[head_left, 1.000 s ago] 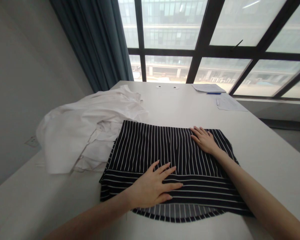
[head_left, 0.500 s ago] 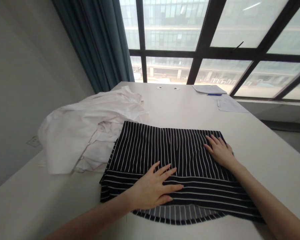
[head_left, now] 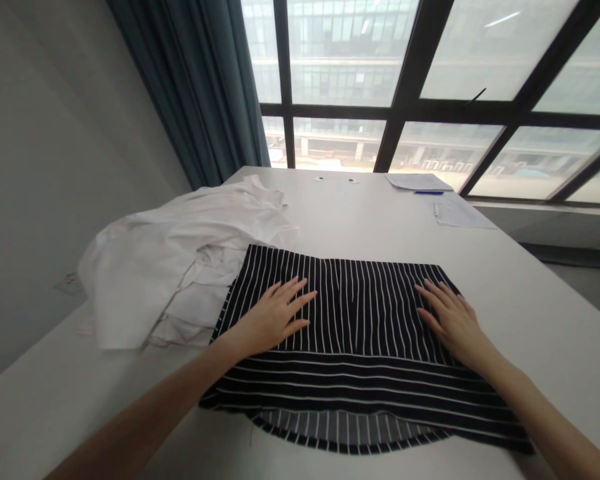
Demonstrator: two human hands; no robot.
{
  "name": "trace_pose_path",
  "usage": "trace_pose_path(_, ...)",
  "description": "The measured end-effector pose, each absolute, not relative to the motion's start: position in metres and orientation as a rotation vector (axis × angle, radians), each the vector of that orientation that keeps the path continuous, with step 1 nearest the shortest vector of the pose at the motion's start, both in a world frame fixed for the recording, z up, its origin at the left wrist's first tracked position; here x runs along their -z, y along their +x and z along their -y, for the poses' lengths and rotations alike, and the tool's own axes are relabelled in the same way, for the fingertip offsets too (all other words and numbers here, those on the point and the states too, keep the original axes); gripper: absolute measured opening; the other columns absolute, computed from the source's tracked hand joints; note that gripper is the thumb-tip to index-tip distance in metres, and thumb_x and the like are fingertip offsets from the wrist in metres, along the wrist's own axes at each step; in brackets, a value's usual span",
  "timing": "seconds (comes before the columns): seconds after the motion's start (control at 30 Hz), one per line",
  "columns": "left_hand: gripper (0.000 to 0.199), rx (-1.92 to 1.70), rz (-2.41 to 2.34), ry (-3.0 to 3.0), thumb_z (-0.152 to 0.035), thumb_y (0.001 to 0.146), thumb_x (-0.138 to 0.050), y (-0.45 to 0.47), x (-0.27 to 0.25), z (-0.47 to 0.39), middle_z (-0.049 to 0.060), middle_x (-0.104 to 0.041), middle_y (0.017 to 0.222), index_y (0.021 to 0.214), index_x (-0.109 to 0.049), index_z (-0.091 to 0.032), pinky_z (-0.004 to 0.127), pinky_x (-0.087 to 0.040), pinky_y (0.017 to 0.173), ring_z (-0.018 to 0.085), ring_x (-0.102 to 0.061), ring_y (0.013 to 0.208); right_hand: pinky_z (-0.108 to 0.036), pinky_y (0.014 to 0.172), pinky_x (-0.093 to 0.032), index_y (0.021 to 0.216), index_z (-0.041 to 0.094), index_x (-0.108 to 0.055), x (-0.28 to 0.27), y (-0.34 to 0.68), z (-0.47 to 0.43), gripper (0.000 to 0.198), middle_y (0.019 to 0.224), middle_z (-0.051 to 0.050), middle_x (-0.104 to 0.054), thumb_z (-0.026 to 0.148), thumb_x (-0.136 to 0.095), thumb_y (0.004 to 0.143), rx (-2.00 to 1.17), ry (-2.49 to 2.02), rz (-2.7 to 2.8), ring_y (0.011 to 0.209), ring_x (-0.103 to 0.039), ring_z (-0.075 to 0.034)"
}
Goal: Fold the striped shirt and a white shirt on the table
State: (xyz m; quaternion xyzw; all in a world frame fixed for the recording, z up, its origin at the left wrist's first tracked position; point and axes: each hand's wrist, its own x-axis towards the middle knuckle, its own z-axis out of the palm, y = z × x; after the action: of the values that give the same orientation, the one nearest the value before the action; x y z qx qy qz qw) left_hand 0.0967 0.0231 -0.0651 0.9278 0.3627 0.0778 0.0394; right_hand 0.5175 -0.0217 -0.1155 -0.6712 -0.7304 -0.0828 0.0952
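A black garment with white stripes point(head_left: 370, 307) lies folded on the white table. Its upper part has vertical stripes, a band across the front has horizontal ones, and a curved edge shows the greyish inside near me. My left hand point(head_left: 275, 317) rests flat on the left part of the cloth, fingers spread. On the right part lies my right hand point(head_left: 453, 323), also flat with fingers apart, near the garment's right edge. Neither hand grips the fabric. The garment's exact kind I cannot make out.
A heap of white cloth point(head_left: 145, 260) lies to the left, touching the garment. Papers point(head_left: 465, 210) and a blue pen point(head_left: 429, 193) are at the far right of the table point(head_left: 350, 220). Behind stand a window and a blue curtain point(head_left: 200, 93).
My left hand has moved up and left across the garment, from the horizontal band to the vertical stripes. My right hand has shifted slightly to the right and nearer to me.
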Motion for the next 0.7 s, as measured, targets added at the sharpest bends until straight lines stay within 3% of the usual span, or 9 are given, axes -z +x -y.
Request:
trace_pose_path(0.17, 0.054, -0.129, -1.49, 2.814, -0.055, 0.097, -0.038, 0.059, 0.085, -0.072, 0.008, -0.034, 0.156, 0.147, -0.036, -0.034, 0.055, -0.022, 0.113, 0.031, -0.03, 0.143, -0.053, 0.112, -0.03, 0.144, 0.033, -0.042, 0.129, 0.504, 0.045, 0.053, 0.154, -0.001, -0.038, 0.051, -0.026, 0.097, 0.141, -1.918, 2.246, 0.144, -0.029, -0.028)
trace_pose_path(0.3, 0.049, -0.168, -1.716, 2.801, -0.043, 0.099, -0.038, 0.037, 0.084, -0.086, 0.011, -0.04, 0.152, 0.144, -0.041, -0.026, 0.056, -0.019, 0.113, 0.031, -0.034, 0.14, -0.053, 0.109, -0.035, 0.141, 0.029, -0.046, 0.132, 0.52, 0.044, 0.053, 0.151, -0.006, -0.043, 0.052, -0.03, 0.095, 0.119, -1.935, 2.155, 0.14, -0.036, -0.03)
trace_pose_path(0.5, 0.049, -0.425, -2.05, 2.481, -0.038, 0.094, -0.042, 0.016, 0.075, -0.104, 0.019, -0.058, 0.129, 0.132, -0.05, -0.008, 0.043, -0.042, 0.1, 0.031, -0.054, 0.119, -0.05, 0.1, -0.045, 0.133, 0.009, -0.051, 0.128, 0.563, 0.031, 0.064, 0.124, -0.024, -0.06, 0.053, -0.035, 0.089, 0.14, -2.023, 1.792, 0.115, -0.058, -0.035)
trace_pose_path(0.6, 0.043, -0.414, -2.156, 2.256, -0.045, 0.091, -0.047, 0.015, 0.072, -0.116, 0.017, -0.066, 0.114, 0.111, -0.063, -0.011, 0.045, -0.045, 0.095, 0.033, -0.059, 0.109, -0.049, 0.088, -0.052, 0.133, 0.007, -0.049, 0.124, 0.577, 0.024, 0.07, 0.11, -0.023, -0.065, 0.054, -0.044, 0.082, -0.024, -2.124, 1.59, 0.094, -0.067, -0.034)
trace_pose_path(0.7, 0.036, -0.463, -2.142, 2.119, -0.044, 0.085, -0.056, 0.022, 0.067, -0.122, 0.017, -0.067, 0.108, 0.101, -0.065, -0.013, 0.048, -0.046, 0.092, 0.036, -0.06, 0.106, -0.048, 0.081, -0.055, 0.135, 0.008, -0.048, 0.117, 0.58, 0.017, 0.075, 0.108, -0.021, -0.068, 0.054, -0.052, 0.076, -0.295, -2.246, 1.449, 0.088, -0.069, -0.034)
